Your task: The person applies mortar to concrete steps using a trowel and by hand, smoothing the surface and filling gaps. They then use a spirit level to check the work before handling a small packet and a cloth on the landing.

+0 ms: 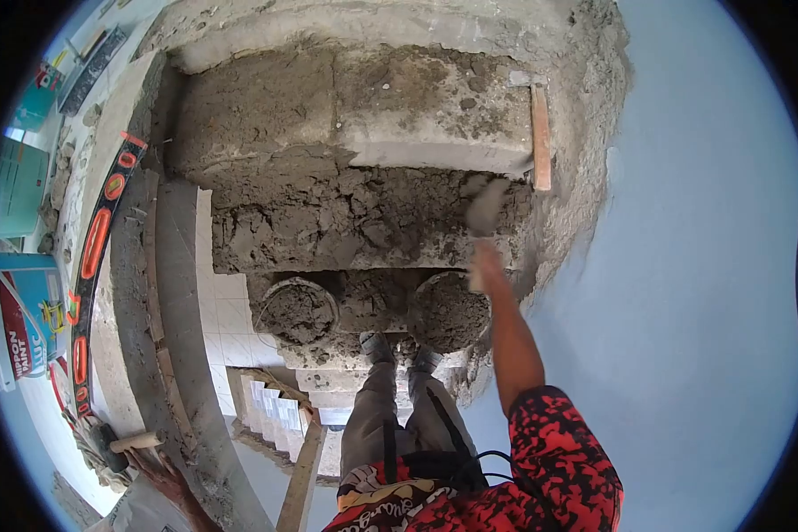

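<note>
My right hand (488, 268) is wrapped round the handle of a trowel. The trowel's blade (486, 209), blurred by motion, is over the wet mortar (355, 213) spread on the step. At lower left my left hand (161, 477) rests on the stair's side ledge with its fingers stretched out. Right by its fingertips lies a mallet with a dark head and a wooden handle (140, 441). Two buckets of mortar, a left bucket (300, 310) and a right bucket (452, 310), stand on the step just in front of my feet.
A hammer (541, 133) with a wooden handle lies at the right end of the upper step. Along the left ledge runs a black-and-orange spirit level (97, 239). Paint pails (31, 306) stand beyond it. A blue wall (700, 266) borders the right side; stairs descend behind my feet.
</note>
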The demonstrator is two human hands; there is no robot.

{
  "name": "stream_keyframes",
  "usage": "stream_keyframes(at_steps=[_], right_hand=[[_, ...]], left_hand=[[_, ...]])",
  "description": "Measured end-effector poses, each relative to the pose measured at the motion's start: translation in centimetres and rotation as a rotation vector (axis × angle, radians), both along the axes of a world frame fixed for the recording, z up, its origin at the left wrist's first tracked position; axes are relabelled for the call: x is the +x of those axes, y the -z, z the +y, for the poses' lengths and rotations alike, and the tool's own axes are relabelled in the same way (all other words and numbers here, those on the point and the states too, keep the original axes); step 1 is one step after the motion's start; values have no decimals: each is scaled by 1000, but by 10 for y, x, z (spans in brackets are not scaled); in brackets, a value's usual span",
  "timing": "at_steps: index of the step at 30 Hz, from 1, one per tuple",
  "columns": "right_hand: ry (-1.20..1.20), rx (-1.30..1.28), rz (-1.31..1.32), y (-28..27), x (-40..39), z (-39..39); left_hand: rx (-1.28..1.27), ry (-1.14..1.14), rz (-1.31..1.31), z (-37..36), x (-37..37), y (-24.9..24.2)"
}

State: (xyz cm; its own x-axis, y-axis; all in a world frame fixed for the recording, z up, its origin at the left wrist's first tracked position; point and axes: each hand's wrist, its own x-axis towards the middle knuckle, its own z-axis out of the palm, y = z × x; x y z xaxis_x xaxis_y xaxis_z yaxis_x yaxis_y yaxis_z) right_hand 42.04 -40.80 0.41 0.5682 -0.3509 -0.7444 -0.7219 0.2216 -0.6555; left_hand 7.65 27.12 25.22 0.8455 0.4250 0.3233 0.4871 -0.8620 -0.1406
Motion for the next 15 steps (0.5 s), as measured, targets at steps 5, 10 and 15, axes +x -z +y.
stream_keyframes(at_steps=[5,10,15], right_hand=[[-695,-661,-356,74,8,0],[-1428,-1170,117,-31,10,-82],[-1073,-1193,-70,24,-12,-97]], left_hand=[[43,-11,40,-9,3,-7],[32,41,-24,2,-5,2],[3,-48,20,-4,1,-6]])
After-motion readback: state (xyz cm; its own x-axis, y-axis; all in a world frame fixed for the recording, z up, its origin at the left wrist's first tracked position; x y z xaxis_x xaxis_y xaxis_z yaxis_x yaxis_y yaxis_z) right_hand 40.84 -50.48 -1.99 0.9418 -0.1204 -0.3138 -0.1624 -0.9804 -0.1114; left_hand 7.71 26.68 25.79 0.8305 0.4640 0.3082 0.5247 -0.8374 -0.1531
